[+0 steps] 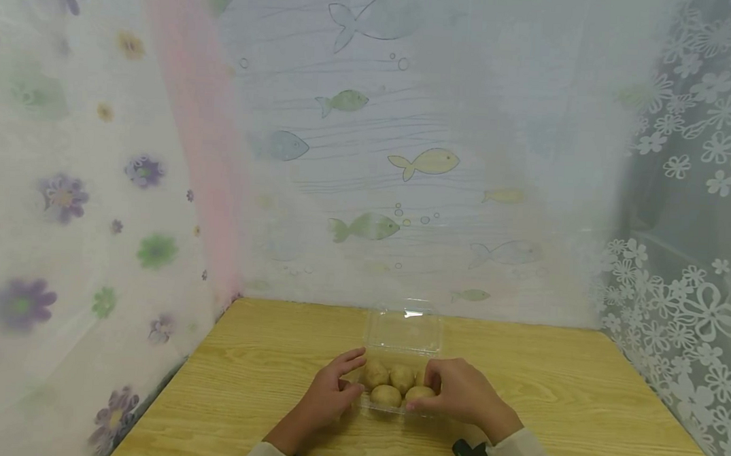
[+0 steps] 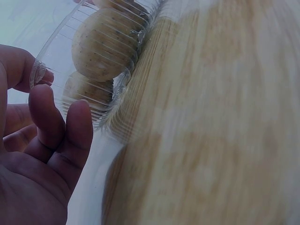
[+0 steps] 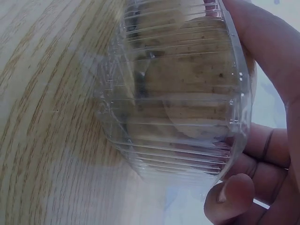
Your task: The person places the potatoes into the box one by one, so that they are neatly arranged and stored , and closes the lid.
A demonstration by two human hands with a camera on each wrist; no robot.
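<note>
A clear plastic clamshell container [image 1: 370,406] lies on the table with its lid [image 1: 404,330] tilted back, holding several potatoes [image 1: 385,396]. My left hand [image 1: 334,383] is at the container's left end. In the left wrist view, its thumb and fingers pinch the ribbed container's rim [image 2: 41,72], beside a potato [image 2: 101,44] seen through the wall. My right hand [image 1: 465,392] reaches over the right end. Its thumb and index finger grip the front right potato [image 1: 419,393], which in the right wrist view shows through the container wall [image 3: 187,159].
The container rests on a wood-grain table [image 1: 262,359]. A fish-print curtain [image 1: 367,187] hangs behind it, with flowered sheets [image 1: 64,256] at the left and a white-flower sheet [image 1: 692,324] at the right. Dark wrist straps [image 1: 472,455] sit near the sleeves.
</note>
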